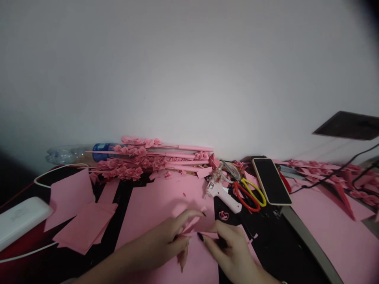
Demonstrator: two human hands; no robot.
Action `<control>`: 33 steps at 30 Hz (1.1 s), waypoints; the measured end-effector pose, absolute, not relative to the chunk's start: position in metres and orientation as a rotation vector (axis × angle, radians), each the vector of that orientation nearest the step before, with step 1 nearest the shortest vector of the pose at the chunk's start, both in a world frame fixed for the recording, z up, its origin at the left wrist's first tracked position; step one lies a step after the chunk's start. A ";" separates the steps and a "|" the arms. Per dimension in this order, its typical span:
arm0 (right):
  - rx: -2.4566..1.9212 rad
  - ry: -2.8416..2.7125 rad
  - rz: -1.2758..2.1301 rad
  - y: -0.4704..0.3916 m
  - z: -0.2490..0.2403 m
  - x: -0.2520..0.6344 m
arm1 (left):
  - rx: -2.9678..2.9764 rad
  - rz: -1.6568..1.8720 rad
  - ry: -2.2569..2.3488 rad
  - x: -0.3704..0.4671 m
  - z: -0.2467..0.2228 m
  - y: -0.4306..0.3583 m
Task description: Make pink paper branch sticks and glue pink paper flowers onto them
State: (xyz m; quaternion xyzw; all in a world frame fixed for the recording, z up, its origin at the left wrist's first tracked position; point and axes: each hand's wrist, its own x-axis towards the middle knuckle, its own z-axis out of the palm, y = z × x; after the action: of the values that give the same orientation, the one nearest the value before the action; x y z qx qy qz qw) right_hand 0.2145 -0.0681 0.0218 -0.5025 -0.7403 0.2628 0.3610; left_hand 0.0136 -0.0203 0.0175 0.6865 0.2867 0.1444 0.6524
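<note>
Between my two hands is a narrow piece of pink paper point(194, 233), held over a large pink sheet point(139, 217). My left hand point(166, 238) has thumb and fingers closed on the paper's left part, where a folded bit sticks up. With thumb and forefinger, my right hand point(231, 246) pinches the right end of the same piece. Beyond my right hand lie a small curled pink paper piece point(224, 215) and a white hot glue gun point(222, 195). The paper's exact shape is partly hidden by my fingers.
Scissors with red handles point(245, 197) and yellow handles point(257, 191) lie beside a phone point(271, 181). Pink paper flower stems point(142, 161) line the wall near a plastic bottle point(71, 154). Pink paper squares point(85, 228) and a white device point(25, 221) sit left.
</note>
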 end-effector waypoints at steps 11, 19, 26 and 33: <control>-1.297 -1.834 0.847 -0.062 0.018 0.220 | 1.572 0.238 0.683 0.015 0.022 -0.019; -1.377 -1.838 0.984 -0.061 0.016 0.222 | 1.612 0.220 0.680 0.014 0.021 -0.019; -1.338 -1.731 0.986 -0.059 0.015 0.221 | 1.626 0.233 0.674 0.014 0.020 -0.019; -1.234 -1.840 0.600 -0.053 0.024 0.237 | 1.677 0.309 0.707 0.013 0.016 -0.019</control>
State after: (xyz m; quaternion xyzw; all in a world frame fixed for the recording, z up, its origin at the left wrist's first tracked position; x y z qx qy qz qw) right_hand 0.2367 -0.0534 0.0236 -0.4902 -0.7310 0.2383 0.4104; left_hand 0.0134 -0.0191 0.0158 0.7245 0.3052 0.1337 0.6034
